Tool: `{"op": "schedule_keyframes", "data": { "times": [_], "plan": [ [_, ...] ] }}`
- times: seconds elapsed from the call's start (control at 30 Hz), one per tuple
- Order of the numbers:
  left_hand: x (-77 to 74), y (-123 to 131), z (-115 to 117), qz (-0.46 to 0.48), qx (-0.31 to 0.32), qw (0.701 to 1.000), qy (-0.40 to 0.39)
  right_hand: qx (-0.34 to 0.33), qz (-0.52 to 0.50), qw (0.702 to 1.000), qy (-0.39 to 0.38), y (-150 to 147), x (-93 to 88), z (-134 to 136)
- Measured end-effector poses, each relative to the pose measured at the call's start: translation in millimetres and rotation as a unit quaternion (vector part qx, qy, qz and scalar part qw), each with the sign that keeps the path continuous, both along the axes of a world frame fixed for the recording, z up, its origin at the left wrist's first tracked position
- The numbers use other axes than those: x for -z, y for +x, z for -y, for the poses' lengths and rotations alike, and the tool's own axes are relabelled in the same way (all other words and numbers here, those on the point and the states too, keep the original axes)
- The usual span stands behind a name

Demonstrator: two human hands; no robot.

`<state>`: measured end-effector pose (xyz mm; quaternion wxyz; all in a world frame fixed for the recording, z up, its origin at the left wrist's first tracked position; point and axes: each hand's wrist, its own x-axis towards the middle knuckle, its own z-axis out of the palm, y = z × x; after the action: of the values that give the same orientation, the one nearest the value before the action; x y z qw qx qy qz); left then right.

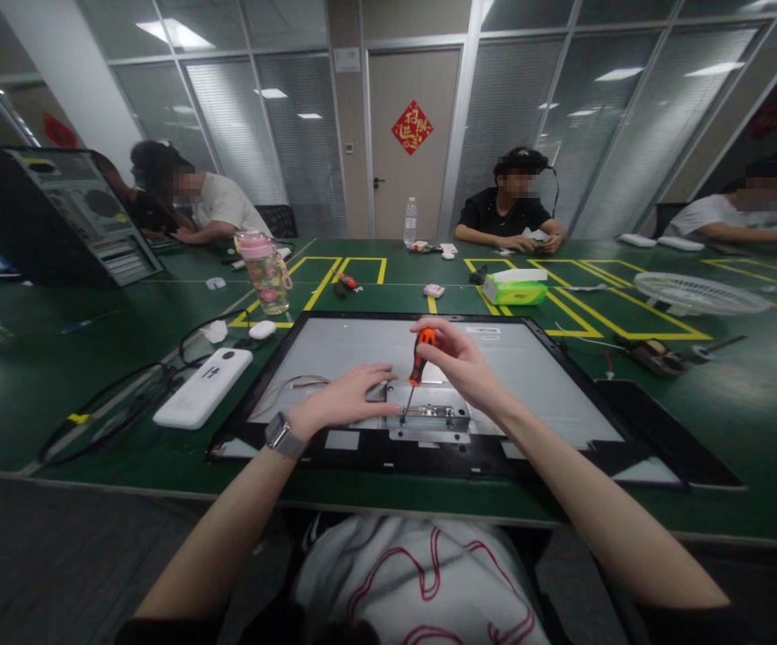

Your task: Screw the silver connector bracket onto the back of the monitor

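Note:
My right hand (459, 363) grips an orange and black screwdriver (423, 351) by its handle. The shaft points down, its tip at the left end of a metal bracket (432, 419). That bracket sits on the pale back of a large flat panel with a black frame (388, 455), which looks like a display lying face down. My left hand (348, 399), with a watch on the wrist, rests on the panel with its fingers spread, the thumb close to the screwdriver tip. A thin cable (300, 380) runs on the panel left of the bracket.
Left of the panel lie a white power bank (203, 389) and black cables (116, 421); a pink-lidded bottle (263, 273) stands behind. Beyond are a green tissue pack (514, 288) and a white fan grille (701, 293). A black computer case (58, 215) stands far left. Several people sit opposite.

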<state>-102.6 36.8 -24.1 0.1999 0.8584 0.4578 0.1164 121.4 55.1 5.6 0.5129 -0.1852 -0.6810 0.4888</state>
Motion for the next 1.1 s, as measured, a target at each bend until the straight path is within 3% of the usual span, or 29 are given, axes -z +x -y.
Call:
{"op": "schedule_keyframes", "data": {
  "times": [0.07,0.23,0.53,0.8,0.9,1.1],
  "plan": [
    [-1.2,0.6,1.0,-0.001,-0.002,1.000,0.000,0.000,-0.012,1.000,-0.010,-0.9,-0.7,0.4],
    [-3.7,2.2,1.4,-0.001,0.006,1.000,0.008,-0.127,-0.033,0.989,-0.072,0.1,-4.8,4.6],
    [1.6,-0.9,-1.6,0.001,0.005,1.000,0.003,0.008,0.000,1.000,0.017,-2.6,-3.0,4.0],
    [-1.3,1.3,-0.6,0.000,0.010,1.000,0.004,-0.119,0.002,0.992,-0.031,9.6,-6.0,-2.9],
    [-2.0,1.4,0.4,0.001,0.009,1.000,0.005,-0.093,0.007,0.995,-0.033,10.6,-5.1,-6.7],
    [-0.3,-0.2,0.3,0.003,0.000,1.000,0.001,0.026,-0.011,1.000,0.003,-1.3,-2.8,-4.7]
  ]
}}
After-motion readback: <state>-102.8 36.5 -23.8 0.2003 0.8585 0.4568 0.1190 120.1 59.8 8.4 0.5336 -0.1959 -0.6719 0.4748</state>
